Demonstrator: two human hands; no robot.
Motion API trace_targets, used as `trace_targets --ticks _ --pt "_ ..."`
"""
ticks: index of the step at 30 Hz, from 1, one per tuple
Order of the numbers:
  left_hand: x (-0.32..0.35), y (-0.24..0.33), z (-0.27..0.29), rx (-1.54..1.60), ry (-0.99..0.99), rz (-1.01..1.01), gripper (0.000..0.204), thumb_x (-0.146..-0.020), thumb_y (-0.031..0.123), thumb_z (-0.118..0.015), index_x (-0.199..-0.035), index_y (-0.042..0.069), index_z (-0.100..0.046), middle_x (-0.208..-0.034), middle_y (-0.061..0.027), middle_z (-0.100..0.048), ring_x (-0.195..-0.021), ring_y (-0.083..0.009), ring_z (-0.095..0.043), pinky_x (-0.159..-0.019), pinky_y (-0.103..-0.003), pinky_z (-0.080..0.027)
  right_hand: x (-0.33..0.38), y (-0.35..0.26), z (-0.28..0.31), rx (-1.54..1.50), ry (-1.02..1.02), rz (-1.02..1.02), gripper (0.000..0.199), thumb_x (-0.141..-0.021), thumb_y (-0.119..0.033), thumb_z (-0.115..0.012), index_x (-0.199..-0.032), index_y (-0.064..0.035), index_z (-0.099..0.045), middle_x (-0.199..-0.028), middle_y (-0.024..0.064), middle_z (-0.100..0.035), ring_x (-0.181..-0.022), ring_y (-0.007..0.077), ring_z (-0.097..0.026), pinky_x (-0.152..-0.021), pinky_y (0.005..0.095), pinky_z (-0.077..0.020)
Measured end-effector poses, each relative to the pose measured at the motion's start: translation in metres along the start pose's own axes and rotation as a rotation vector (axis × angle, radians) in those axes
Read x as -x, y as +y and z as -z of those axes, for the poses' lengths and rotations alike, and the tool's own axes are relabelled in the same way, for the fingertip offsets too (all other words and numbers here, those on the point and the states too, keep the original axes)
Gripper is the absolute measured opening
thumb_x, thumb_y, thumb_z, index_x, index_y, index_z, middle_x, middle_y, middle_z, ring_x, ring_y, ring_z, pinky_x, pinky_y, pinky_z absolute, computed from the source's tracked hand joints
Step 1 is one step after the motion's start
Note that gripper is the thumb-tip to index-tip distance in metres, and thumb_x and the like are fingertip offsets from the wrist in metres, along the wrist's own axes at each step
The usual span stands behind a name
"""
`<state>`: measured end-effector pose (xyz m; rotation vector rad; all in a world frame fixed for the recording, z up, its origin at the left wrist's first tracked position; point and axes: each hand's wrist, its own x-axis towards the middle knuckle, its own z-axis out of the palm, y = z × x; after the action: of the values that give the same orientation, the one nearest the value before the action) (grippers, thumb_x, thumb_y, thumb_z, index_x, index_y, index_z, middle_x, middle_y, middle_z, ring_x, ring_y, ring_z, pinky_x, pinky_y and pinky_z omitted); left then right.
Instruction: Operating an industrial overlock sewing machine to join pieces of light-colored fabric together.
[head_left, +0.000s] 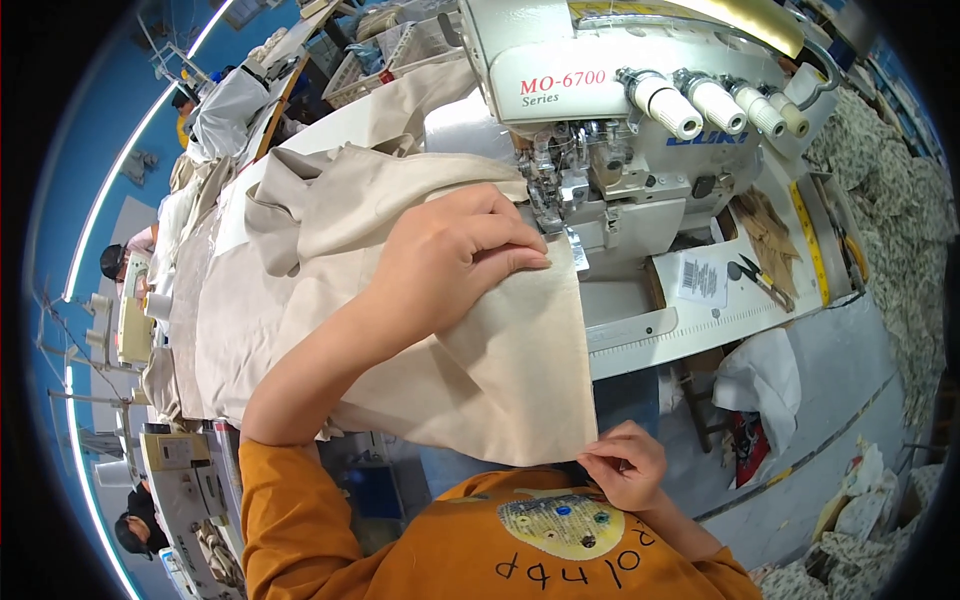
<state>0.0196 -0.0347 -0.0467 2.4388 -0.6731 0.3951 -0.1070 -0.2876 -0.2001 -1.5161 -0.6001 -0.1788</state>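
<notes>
A large beige cloth (pixel 500 380) spreads over the sewing table and hangs down toward my lap. Its straight right edge runs up under the presser foot (pixel 548 210) of a white overlock sewing machine (pixel 560 95). My left hand (pixel 460 250) lies on the cloth just below the foot, thumb and forefinger pinched together at the edge. Lower down, my right hand (pixel 625 465) pinches the cloth's bottom corner between thumb and fingers. Between the two hands the edge is drawn fairly straight. More of the cloth lies in folds left of the machine.
Right of the machine lie small black-handled snips (pixel 765 285), a white printed label (pixel 702 278), brown cloth scraps (pixel 768 235) and a yellow measuring tape (pixel 810 245). Patterned fabric (pixel 880 190) is heaped at far right. A white basket (pixel 400 55) stands behind; other people work at left.
</notes>
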Motion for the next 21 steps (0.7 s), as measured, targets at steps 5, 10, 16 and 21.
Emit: trace_targets --ticks 5,10,16,21 --pt "-0.0051 -0.0011 -0.0005 0.014 0.024 -0.001 0.008 -0.078 0.015 -0.076 -0.082 0.008 -0.074 -0.078 -0.0035 -0.063 -0.071 -0.0212 -0.061 -0.062 -0.031 -0.048 -0.0030 -0.0018 0.0034 -0.026 -0.003 -0.040 0.020 -0.073 0.004 -0.080 -0.091 0.0004 -0.070 -0.080 0.0101 -0.065 -0.061 0.0139 -0.061 -0.051 0.0231 -0.0466" --pt "-0.0073 -0.0005 -0.0003 0.002 0.017 0.053 0.010 -0.075 0.006 -0.078 -0.084 0.004 -0.074 -0.081 -0.0051 -0.065 -0.070 -0.0143 -0.061 -0.061 -0.025 -0.048 -0.0057 -0.0021 0.0035 -0.033 0.005 -0.046 0.020 -0.074 0.004 -0.080 -0.091 0.0011 -0.070 -0.081 0.0102 -0.065 -0.061 0.0133 -0.060 -0.051 0.0227 -0.0464" --pt "-0.0038 0.0016 0.0009 -0.050 0.021 0.028 0.010 -0.078 0.005 -0.076 -0.088 0.005 -0.075 -0.083 -0.0048 -0.065 -0.073 -0.0166 -0.061 -0.065 -0.027 -0.049 -0.0043 -0.0026 0.0024 -0.019 0.009 -0.067 0.017 -0.076 0.003 -0.078 -0.092 0.0017 -0.071 -0.079 0.0100 -0.066 -0.060 0.0132 -0.060 -0.051 0.0226 -0.0462" --pt "0.0010 0.0010 0.0086 -0.118 -0.051 -0.020 0.014 -0.080 0.003 -0.073 -0.093 0.006 -0.075 -0.088 -0.0040 -0.063 -0.079 -0.0168 -0.061 -0.067 -0.027 -0.049 -0.0033 -0.0041 0.0023 0.004 0.021 -0.088 0.015 -0.077 0.003 -0.077 -0.092 0.0016 -0.072 -0.080 0.0104 -0.067 -0.061 0.0131 -0.061 -0.052 0.0223 -0.0458"
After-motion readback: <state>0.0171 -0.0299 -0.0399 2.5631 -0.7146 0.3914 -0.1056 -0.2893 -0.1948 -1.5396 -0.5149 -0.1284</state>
